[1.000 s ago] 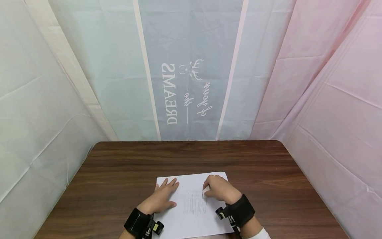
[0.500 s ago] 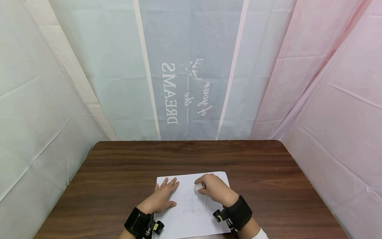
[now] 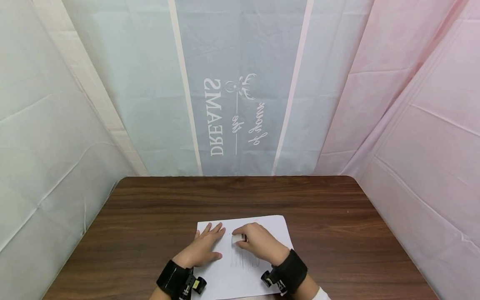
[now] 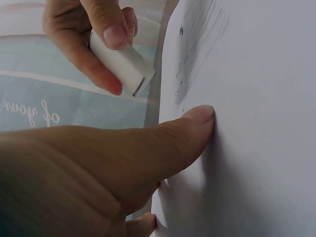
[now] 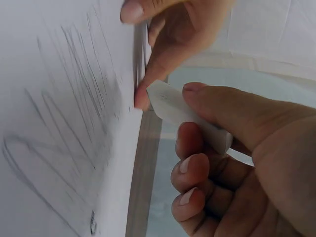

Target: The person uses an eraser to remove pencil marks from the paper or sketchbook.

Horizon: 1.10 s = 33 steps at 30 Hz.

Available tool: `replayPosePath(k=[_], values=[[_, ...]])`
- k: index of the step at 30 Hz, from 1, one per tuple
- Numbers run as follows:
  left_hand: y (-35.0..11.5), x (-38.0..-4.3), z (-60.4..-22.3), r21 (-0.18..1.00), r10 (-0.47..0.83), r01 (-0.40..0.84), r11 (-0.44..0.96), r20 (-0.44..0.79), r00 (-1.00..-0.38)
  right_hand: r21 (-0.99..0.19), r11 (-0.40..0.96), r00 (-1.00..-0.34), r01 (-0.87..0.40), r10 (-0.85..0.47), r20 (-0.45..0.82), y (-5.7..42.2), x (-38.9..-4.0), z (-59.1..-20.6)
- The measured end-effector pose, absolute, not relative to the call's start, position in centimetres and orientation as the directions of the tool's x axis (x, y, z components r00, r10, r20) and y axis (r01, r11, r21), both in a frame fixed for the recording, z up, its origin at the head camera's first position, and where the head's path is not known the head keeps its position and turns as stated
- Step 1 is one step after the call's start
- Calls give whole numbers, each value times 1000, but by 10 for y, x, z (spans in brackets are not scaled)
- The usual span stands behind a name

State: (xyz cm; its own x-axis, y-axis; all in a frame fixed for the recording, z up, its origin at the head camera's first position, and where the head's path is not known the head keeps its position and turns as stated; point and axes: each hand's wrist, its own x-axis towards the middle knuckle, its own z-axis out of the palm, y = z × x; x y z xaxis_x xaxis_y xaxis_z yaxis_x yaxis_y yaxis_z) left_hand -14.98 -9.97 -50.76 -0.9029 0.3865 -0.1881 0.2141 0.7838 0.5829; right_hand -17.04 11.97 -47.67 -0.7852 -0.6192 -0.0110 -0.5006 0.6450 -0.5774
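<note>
A white sheet of paper [image 3: 225, 283] lies on the table, marked with grey pencil strokes [image 5: 84, 74] and small dark crumbs. My left hand [image 3: 204, 248] rests flat on the sheet's left side, fingers spread and thumb [image 4: 192, 131] pressed to the paper. Between thumb and fingers, my right hand [image 3: 262, 243] pinches a white eraser [image 5: 180, 111] over the upper part of the strokes. Both wrist views show a small gap between the eraser's end and the paper. In the head view the right hand covers some of the strokes.
The dark wooden table [image 3: 240, 193] extends well past the sheet on both sides and behind it. Pale fabric curtains [image 3: 240, 41] with mirrored lettering enclose the back and sides. Each wrist wears a black strap [image 3: 290, 271] with a small camera.
My right hand has moved left across the sheet with the eraser, from the strokes' right side to their upper left. The left hand has stayed in place.
</note>
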Motion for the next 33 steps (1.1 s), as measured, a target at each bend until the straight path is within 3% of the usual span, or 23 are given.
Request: replayPosePath(k=[7, 33], values=[[-100, -150, -506, 592, 392, 212, 778, -194, -899, -568, 632, -754, -527, -656, -30, 111, -168, -482], [-101, -150, -507, 599, 401, 219, 770, -187, -897, -558, 636, -750, -534, -660, -35, 100, -165, -496]])
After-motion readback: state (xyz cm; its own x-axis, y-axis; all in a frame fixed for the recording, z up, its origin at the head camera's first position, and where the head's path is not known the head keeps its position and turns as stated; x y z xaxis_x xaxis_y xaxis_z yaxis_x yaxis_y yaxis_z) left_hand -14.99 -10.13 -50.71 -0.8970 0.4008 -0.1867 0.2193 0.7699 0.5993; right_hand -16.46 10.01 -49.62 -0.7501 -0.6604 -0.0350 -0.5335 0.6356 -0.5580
